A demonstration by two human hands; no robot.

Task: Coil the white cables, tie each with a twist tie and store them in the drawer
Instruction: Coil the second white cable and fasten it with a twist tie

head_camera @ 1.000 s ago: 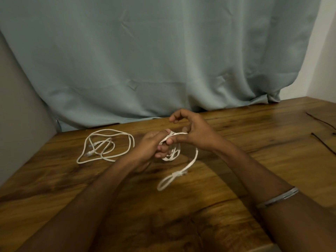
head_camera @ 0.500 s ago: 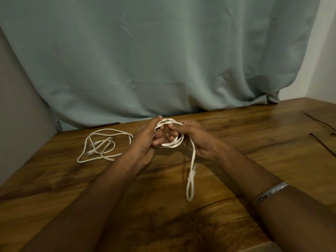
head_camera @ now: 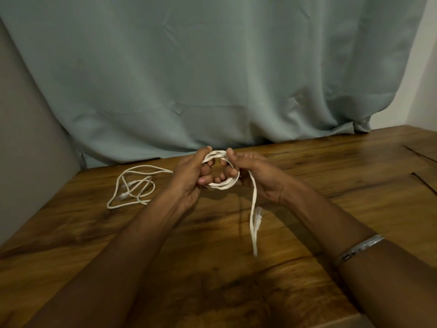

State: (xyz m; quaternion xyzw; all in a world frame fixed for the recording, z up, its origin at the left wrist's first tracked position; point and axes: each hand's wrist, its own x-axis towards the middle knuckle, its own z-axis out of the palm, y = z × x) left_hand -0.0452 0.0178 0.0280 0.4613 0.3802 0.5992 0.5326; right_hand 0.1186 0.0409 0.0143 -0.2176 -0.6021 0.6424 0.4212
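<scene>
Head view: hands (head_camera: 220, 176) raised coiled cable (head_camera: 222, 184) higher; tail dangles.

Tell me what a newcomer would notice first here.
First, the two hands at centre: the left hand and right hand hold a white coil above the table, its loose tail dangling under the right hand. Next, a second cable lies loose and uncoiled on the table to the left, before the grey-green curtain.
</scene>
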